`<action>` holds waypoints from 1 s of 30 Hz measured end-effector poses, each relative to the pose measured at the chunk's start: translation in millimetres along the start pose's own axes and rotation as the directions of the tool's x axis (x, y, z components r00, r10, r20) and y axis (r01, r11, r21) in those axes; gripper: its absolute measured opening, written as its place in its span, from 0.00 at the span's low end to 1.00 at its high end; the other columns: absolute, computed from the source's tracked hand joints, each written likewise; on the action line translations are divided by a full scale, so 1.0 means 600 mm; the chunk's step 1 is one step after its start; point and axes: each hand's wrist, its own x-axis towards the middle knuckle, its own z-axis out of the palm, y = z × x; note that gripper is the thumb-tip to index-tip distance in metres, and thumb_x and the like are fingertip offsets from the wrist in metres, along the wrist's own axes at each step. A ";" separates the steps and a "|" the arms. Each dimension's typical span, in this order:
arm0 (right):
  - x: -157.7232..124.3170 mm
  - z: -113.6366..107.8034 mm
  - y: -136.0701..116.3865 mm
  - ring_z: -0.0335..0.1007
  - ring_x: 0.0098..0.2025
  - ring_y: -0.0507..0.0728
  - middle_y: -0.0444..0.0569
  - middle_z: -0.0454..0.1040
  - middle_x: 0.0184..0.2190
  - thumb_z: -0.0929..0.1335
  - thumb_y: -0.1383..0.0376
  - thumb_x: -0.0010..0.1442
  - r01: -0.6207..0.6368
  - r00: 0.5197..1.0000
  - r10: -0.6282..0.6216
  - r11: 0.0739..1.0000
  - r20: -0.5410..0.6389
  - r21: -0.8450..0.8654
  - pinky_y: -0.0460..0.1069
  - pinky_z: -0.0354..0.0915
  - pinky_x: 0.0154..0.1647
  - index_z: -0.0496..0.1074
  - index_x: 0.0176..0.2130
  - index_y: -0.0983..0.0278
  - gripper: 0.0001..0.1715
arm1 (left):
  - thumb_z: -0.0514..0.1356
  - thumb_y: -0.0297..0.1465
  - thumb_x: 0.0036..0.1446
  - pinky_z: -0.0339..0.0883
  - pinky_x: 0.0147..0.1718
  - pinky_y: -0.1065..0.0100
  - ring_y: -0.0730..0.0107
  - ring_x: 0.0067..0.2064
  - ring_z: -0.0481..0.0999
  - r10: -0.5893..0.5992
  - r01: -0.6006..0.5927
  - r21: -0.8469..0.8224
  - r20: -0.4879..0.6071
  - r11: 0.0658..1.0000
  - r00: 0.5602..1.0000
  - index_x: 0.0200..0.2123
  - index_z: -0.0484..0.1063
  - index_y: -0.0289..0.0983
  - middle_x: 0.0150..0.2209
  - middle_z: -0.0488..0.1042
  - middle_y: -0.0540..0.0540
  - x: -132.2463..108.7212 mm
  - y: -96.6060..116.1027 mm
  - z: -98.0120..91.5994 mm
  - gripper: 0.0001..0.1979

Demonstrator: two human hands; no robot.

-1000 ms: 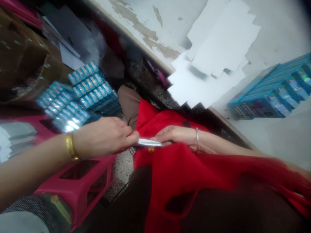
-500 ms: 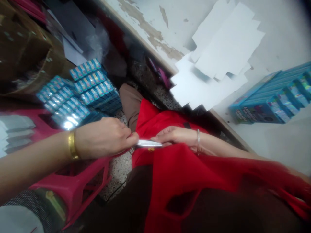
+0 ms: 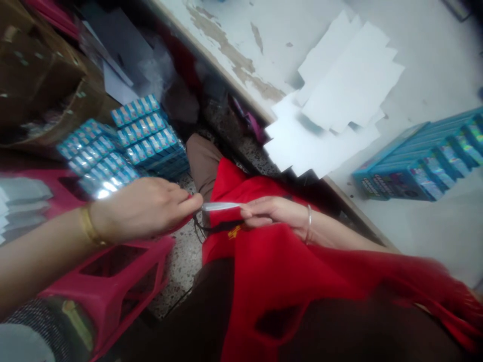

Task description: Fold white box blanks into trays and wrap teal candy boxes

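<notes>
My left hand, with a gold bangle at the wrist, is closed around the red handles of a pair of scissors. The scissors' silver blades point right, their tip touching the fingers of my right hand. Those right fingers, below a silver bangle, are pinched together on a red cloth over my lap, beside the blade tip. Just under the blades runs a black strap, above a yellow mark on the cloth. My fingers hide part of the handles and the pinched edge.
Stacked blue boxes and a pink plastic stool are at left, near a brown carton. White card sheets and a row of blue boxes lie on the worn white table.
My left hand and the scissors have shifted left and slightly up. More of the black strap shows below the blades. My right hand stays pinched near the tip.
</notes>
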 end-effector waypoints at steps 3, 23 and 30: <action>-0.002 -0.005 -0.001 0.37 0.14 0.44 0.36 0.52 0.13 0.62 0.67 0.62 0.017 1.000 -0.018 0.999 0.020 0.048 0.38 0.42 0.13 0.60 0.22 0.66 0.17 | 0.45 0.30 0.61 0.61 0.24 0.67 0.66 0.27 0.71 -0.173 0.170 -0.091 -0.025 0.981 0.985 0.43 0.67 0.35 0.27 0.72 0.46 -0.002 0.008 0.012 0.13; -0.018 -0.009 -0.004 0.43 0.15 0.45 0.37 0.53 0.15 0.61 0.71 0.58 0.279 0.954 -0.296 0.930 0.037 0.241 0.41 0.48 0.17 0.53 0.19 0.64 0.19 | 0.53 0.35 0.58 0.69 0.39 0.67 0.65 0.37 0.78 -0.701 0.509 -0.660 -0.037 0.552 0.712 0.48 0.67 0.35 0.37 0.77 0.44 0.068 0.100 0.099 0.16; -0.028 -0.016 -0.011 0.44 0.16 0.47 0.37 0.53 0.17 0.56 0.66 0.64 0.429 0.886 -0.462 0.844 0.030 0.321 0.42 0.52 0.19 0.55 0.24 0.63 0.16 | 0.53 0.35 0.59 0.69 0.41 0.66 0.64 0.38 0.77 -0.723 0.418 -0.747 -0.120 0.518 0.681 0.49 0.66 0.33 0.38 0.77 0.41 0.109 0.109 0.092 0.17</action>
